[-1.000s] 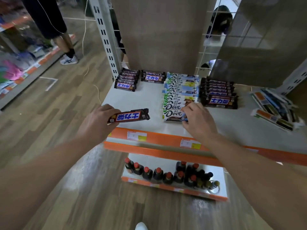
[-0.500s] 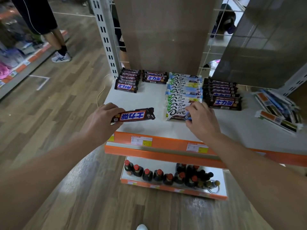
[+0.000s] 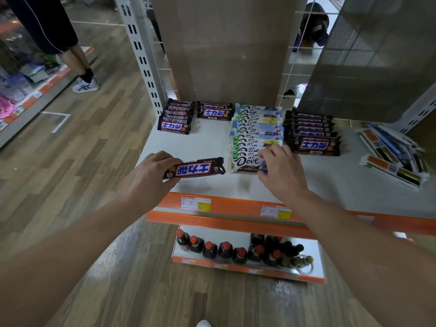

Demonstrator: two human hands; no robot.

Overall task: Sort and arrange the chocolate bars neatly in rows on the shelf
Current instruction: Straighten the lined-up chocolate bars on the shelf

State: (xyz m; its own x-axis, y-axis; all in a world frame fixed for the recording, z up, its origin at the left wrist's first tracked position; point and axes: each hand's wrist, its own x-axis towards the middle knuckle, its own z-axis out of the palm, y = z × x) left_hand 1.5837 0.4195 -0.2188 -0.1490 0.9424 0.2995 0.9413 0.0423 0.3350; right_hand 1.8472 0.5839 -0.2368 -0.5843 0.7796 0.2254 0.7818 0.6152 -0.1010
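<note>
My left hand grips a dark Snickers bar by its left end, held flat just above the white shelf near its front. My right hand pinches the right end of the front white Dove bar, the nearest one in a long row of Dove bars. A row of Snickers bars lies right of that row. Two shorter Snickers stacks sit at the back left and back middle.
Flat colourful packs lie skewed at the shelf's right. An orange price rail edges the front. Dark bottles stand on the lower shelf. A person's legs stand in the aisle at far left.
Both hands have stayed nearly in place. My right hand has closed on the right end of the front Dove bar. My left hand still holds the Snickers bar.
</note>
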